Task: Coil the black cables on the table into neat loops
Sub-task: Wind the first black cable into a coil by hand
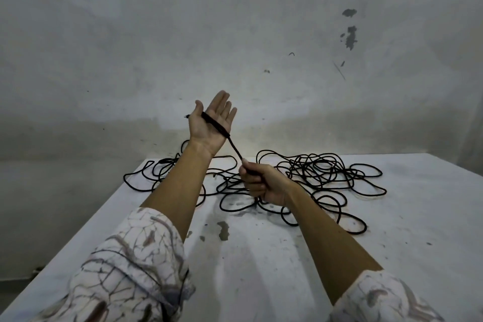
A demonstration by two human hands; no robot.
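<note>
From the head view, you have two hands up over the white bench (287,256). Your left hand (210,123) is raised palm toward you, its fingers (224,106) straight and slightly apart, with a few turns of black cable (316,175) wound across the palm between thumb and the heel of the hand; a short cable end pokes out just past the thumb side. From the palm's lower edge the strand runs taut down to your right hand (261,183), whose fingers are curled tight round it in a fist, held lower and nearer to you.

The rest of the cable lies loose on the bench behind and beneath both hands, one sprawling tangle of many overlapping loops reaching from the bench's far left edge to well right of your right hand. Whether it is one cable or several cannot be told.

Two patterned white sleeves (136,264) are pushed back on your forearms. A stained grey wall (183,34) stands behind the bench.
</note>
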